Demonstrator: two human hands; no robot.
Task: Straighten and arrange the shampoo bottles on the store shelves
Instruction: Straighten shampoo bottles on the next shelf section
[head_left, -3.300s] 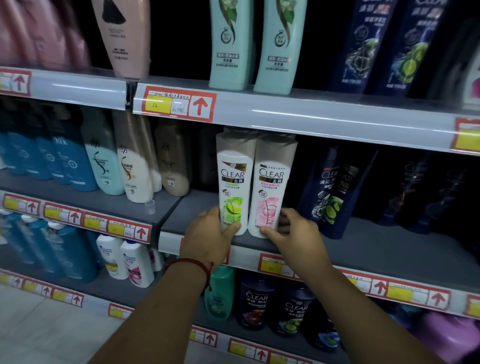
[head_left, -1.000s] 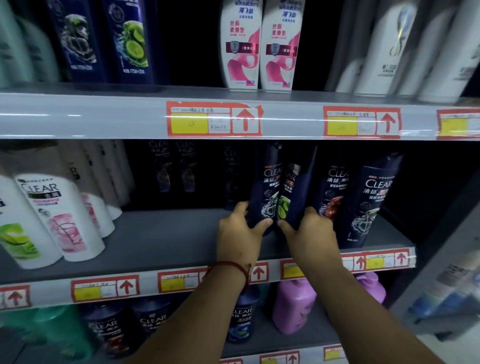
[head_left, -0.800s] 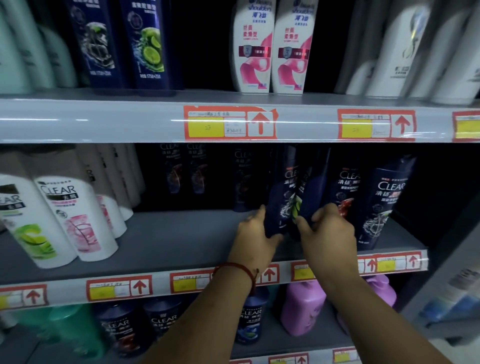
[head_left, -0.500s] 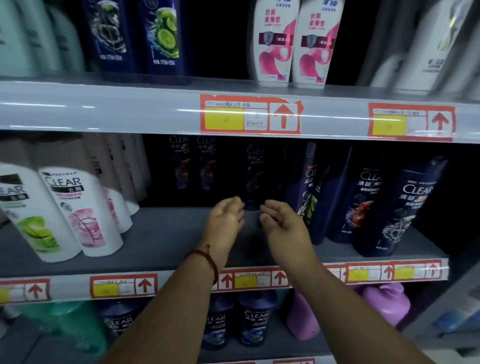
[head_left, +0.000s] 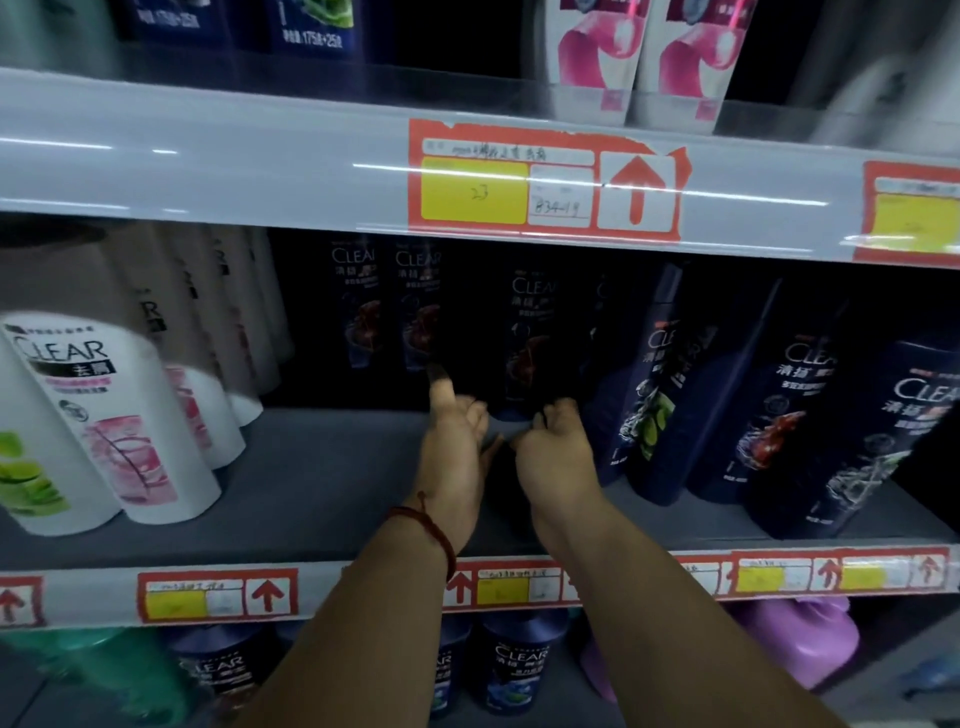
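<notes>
- The left hand (head_left: 457, 452) reaches deep into the shelf (head_left: 322, 478), one finger stretched out, grasping nothing.
- The right hand (head_left: 558, 457) curls at the base of the dark bottles (head_left: 524, 338) just beyond; whether it grips one is unclear.
- White bottles (head_left: 119, 415) left of the hands look fronted.
- Navy bottles (head_left: 660, 395) to the right lean; the set-back dark ones likely need pulling forward.

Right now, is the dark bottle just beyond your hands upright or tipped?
Upright: the dark bottle stands on its base at the back of the shelf, sides vertical, its CLEAR lettering level.
</notes>
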